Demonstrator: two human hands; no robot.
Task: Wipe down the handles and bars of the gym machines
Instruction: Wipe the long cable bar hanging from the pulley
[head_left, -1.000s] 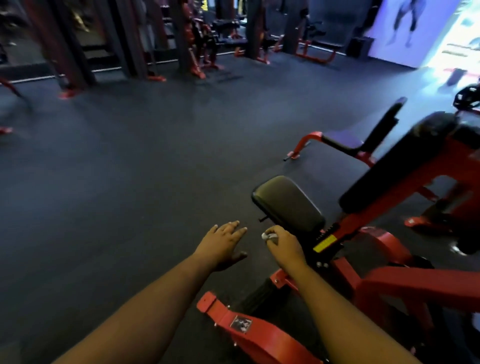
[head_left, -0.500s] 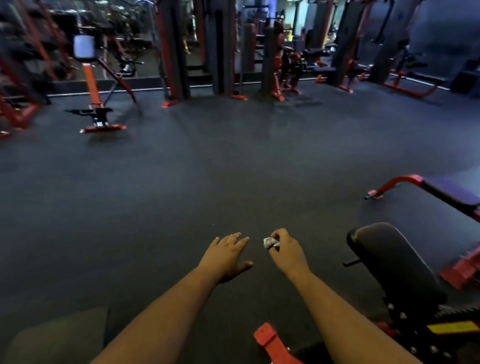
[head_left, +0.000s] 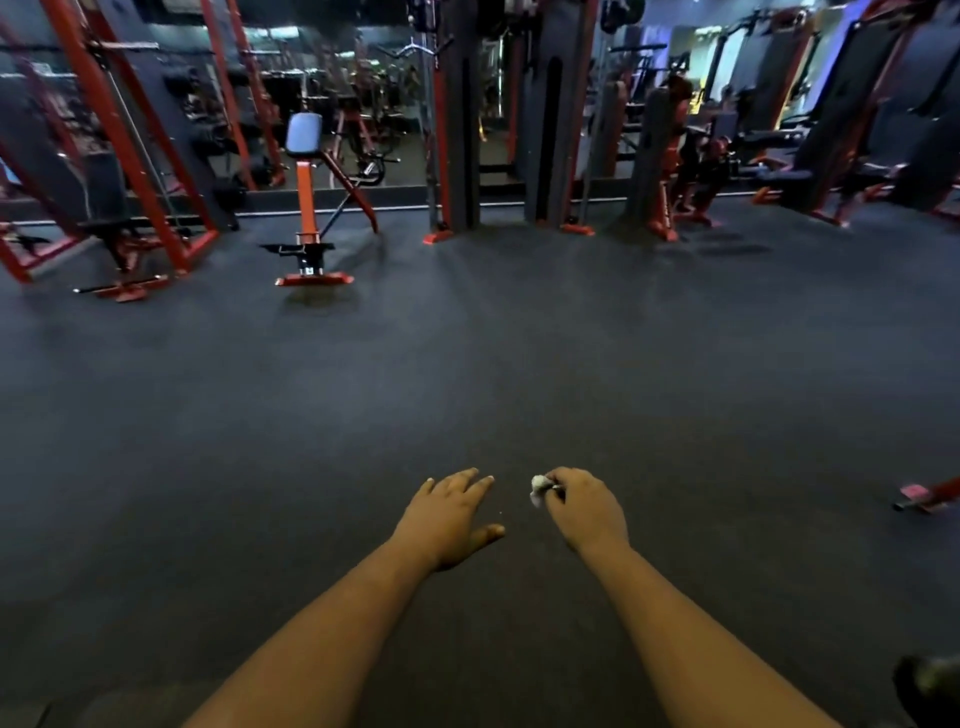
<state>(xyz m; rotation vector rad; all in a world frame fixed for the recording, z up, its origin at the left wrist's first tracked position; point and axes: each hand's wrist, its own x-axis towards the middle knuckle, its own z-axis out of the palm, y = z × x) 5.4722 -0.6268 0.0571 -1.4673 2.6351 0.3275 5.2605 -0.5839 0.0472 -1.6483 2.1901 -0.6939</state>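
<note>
Both my arms reach forward over bare dark floor. My right hand pinches a small crumpled white wipe between thumb and fingers. My left hand hovers beside it with straight fingers, palm down, holding nothing. No machine handle is within reach of either hand. Far ahead stand red-framed machines: an upright bench with a blue pad, a cable tower with a curved bar hanging high, and a rack at the left.
Dark rubber floor stretches between me and the machines. A red machine foot pokes in at the right edge, and a dark pad corner sits at the bottom right. More machines line the back right.
The view has swung left, away from the red machine with the black seat, which has left the frame. Both hands keep their pose, the right still pinching the wipe.
</note>
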